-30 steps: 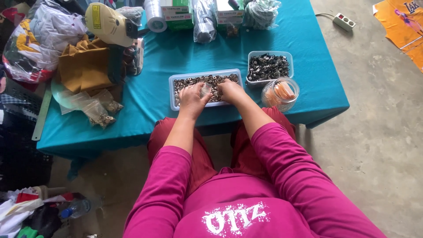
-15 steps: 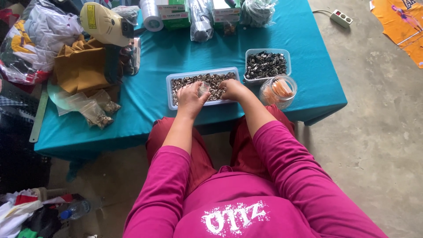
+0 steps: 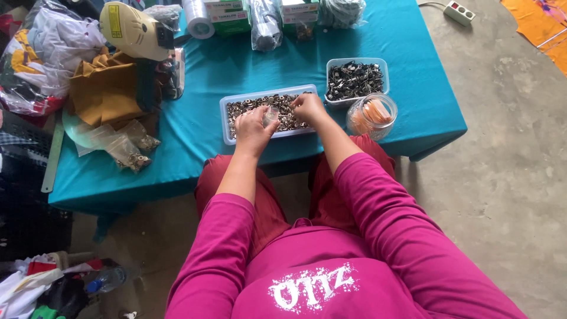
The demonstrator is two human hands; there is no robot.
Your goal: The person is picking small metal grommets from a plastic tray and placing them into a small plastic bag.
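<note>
Hands at work over a shallow rectangular clear plastic tray [image 3: 227, 121] filled with small metal fittings, seen from the head camera. The left hand [image 3: 253, 127] rests over the near-left part of the tray, fingers curled downward; the right hand [image 3: 308, 107] sits over the near-right part, fingers bunched together. Between the two grips lies a small clear plastic bag [image 3: 271, 115], touching both; each hand appears to pinch one side of it, though the fingertips are too small to confirm a full grasp. The bag lies just right of the left grip and just left of the right grip, above the fittings; its long axis cannot be told. Both hands are about equally near to it.

The tray's long axis runs left to right across the teal-covered bench [image 3: 425, 112], directly under both grips. Beyond the right grip, up and to the right, stands a smaller square clear plastic tub of dark metal parts [image 3: 355, 79]; just right of that grip, near the bench edge, stands a round clear plastic jar holding orange pieces [image 3: 372, 114]. Well to the left of the left grip lie several small clear bags of fittings [image 3: 127, 147], mustard-yellow folded cloth [image 3: 106, 91] and a cream-coloured handheld power tool [image 3: 133, 31]. A white power strip [image 3: 460, 12] lies on the concrete floor, far beyond the right grip.
</note>
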